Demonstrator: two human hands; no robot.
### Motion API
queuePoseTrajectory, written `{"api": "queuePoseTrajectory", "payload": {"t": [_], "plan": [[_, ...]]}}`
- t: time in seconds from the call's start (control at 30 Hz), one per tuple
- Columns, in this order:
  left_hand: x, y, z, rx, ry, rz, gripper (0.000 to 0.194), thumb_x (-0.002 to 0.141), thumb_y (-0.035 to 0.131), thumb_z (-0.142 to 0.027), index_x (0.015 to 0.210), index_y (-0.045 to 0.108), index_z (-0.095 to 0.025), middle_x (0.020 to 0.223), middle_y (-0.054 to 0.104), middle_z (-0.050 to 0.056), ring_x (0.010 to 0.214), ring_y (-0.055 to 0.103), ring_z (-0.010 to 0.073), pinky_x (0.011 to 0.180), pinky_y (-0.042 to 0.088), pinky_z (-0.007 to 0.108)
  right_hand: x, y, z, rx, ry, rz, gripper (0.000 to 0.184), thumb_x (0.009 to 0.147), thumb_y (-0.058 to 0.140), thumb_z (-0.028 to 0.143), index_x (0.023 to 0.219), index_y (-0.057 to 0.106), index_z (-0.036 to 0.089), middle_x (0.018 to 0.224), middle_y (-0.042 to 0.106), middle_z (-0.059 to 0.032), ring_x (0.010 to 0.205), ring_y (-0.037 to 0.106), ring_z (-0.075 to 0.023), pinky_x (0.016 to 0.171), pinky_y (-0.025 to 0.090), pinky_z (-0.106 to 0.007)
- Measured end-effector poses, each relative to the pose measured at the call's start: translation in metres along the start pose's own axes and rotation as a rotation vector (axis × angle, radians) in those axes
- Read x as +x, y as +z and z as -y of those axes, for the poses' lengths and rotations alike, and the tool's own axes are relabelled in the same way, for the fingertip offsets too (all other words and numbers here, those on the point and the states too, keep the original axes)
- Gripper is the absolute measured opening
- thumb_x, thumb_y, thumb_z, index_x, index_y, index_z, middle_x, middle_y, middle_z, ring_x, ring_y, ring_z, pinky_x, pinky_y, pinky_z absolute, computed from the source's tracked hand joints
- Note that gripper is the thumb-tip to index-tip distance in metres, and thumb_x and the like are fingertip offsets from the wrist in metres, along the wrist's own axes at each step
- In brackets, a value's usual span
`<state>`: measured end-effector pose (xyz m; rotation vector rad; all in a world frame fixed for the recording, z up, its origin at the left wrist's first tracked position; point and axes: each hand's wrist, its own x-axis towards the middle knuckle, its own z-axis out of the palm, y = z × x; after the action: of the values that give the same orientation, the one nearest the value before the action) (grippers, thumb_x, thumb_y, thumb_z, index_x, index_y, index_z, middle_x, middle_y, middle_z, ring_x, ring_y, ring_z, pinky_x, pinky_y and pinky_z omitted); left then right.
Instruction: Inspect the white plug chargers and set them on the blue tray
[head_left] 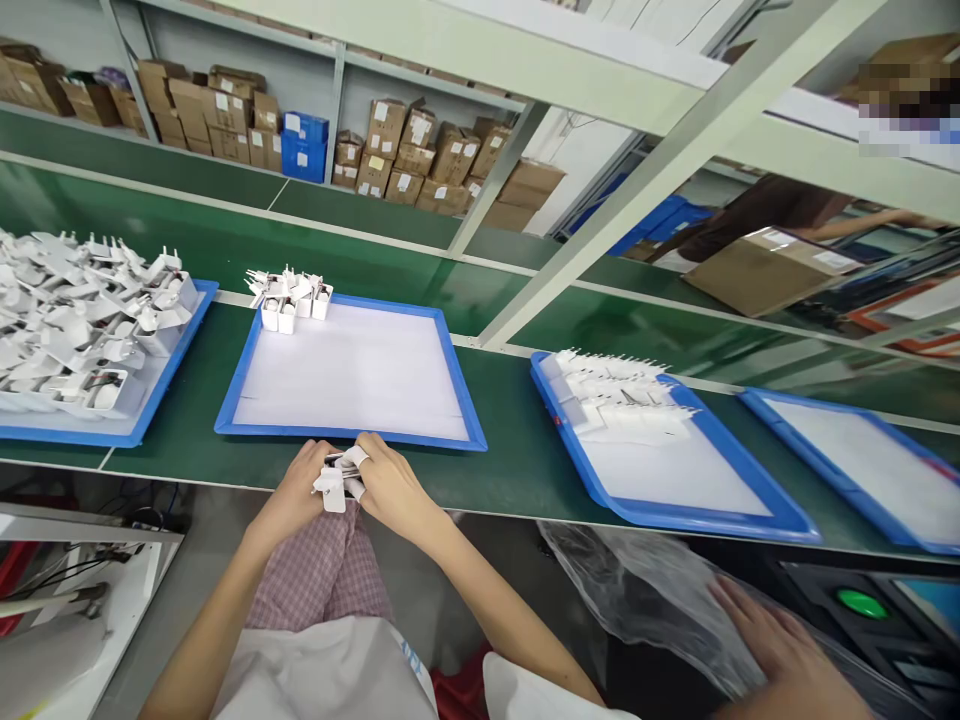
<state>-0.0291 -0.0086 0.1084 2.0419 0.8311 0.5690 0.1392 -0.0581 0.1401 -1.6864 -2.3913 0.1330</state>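
Green desk (517,450) under shelves of cardboard boxes (420,160). Both hands meet at its near edge: left hand (296,495) and right hand (390,485) each pinch the small white plastic plug adapter (334,485), just before the blue-rimmed white tray (352,375).

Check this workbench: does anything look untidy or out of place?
The white parts on the far-left blue tray lie in a jumbled heap, unlike the neat rows on the right-hand tray. Both hands hold one white part. Nothing seems spilled or broken.

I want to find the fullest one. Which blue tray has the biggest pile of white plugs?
The leftmost tray, heaped with white plugs; the other trays hold far fewer.
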Motion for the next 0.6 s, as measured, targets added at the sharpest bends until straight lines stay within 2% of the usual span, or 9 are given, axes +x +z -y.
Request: {"api": "queuePoseTrajectory", "payload": {"t": [0.1,0.17,0.3,0.37,0.47,0.53,0.6], "plan": [[0.001,0.000,0.001,0.005,-0.003,-0.007,0.015,0.079,0.046,-0.010,0.089,0.048,-0.020,0.088,0.052,0.002,0.086,0.047,0.0215,0.073,0.037,0.032,-0.001,-0.001,0.003,0.029,0.024,-0.027,0.020,0.078,0.053,0.001,0.092,0.057,0.014,0.097,0.051,-0.0086,0.086,0.050,-0.0210,0.068,0.045,-0.031],[0.001,0.001,0.002,0.004,-0.001,-0.008,0.014,0.079,0.046,-0.011,0.089,0.049,-0.020,0.089,0.053,0.002,0.086,0.048,0.0219,0.074,0.038,0.032,0.000,-0.004,0.005,0.021,0.009,-0.013,0.021,0.076,0.052,-0.001,0.089,0.056,0.015,0.095,0.052,-0.0084,0.088,0.050,-0.0212,0.069,0.045,-0.031],[0.002,0.002,0.008,0.011,0.013,-0.011,0.010,0.081,0.044,-0.016,0.089,0.049,-0.020,0.087,0.054,0.004,0.084,0.049,0.0232,0.072,0.039,0.033,0.005,-0.010,0.003,-0.031,-0.060,0.040,0.015,0.076,0.056,0.002,0.083,0.056,0.016,0.093,0.054,-0.0082,0.090,0.051,-0.0222,0.072,0.046,-0.030],[0.002,0.004,0.014,0.055,-0.003,-0.023,0.013,0.080,0.045,-0.019,0.092,0.051,-0.020,0.087,0.056,0.004,0.084,0.052,0.0237,0.071,0.041,0.033,0.002,-0.010,0.000,-0.031,-0.070,0.021,0.010,0.079,0.057,0.007,0.085,0.057,0.015,0.095,0.054,-0.0088,0.092,0.051,-0.0223,0.075,0.047,-0.030],[0.003,0.010,0.026,0.116,-0.037,-0.059,0.031,0.080,0.049,-0.026,0.110,0.053,-0.020,0.101,0.061,0.006,0.094,0.058,0.0260,0.076,0.046,0.034,-0.014,0.000,0.004,0.158,0.041,-0.144,0.014,0.086,0.056,0.015,0.100,0.056,0.016,0.102,0.055,-0.0079,0.096,0.053,-0.0197,0.083,0.049,-0.030],[0.005,0.016,0.033,0.130,-0.061,-0.126,0.045,0.081,0.050,-0.031,0.125,0.047,-0.021,0.120,0.059,0.010,0.106,0.059,0.0288,0.084,0.048,0.037,-0.027,0.015,0.014,0.344,0.132,-0.330,0.031,0.085,0.062,0.024,0.113,0.050,0.018,0.109,0.055,-0.0075,0.103,0.053,-0.0187,0.090,0.048,-0.031],[0.007,0.025,0.037,0.158,-0.068,-0.177,0.056,0.082,0.048,-0.035,0.135,0.039,-0.020,0.132,0.054,0.014,0.113,0.059,0.0316,0.084,0.050,0.039,-0.036,0.032,0.027,0.430,0.149,-0.501,0.057,0.077,0.072,0.038,0.124,0.043,0.019,0.119,0.054,-0.0097,0.114,0.050,-0.0215,0.098,0.045,-0.036]]}}
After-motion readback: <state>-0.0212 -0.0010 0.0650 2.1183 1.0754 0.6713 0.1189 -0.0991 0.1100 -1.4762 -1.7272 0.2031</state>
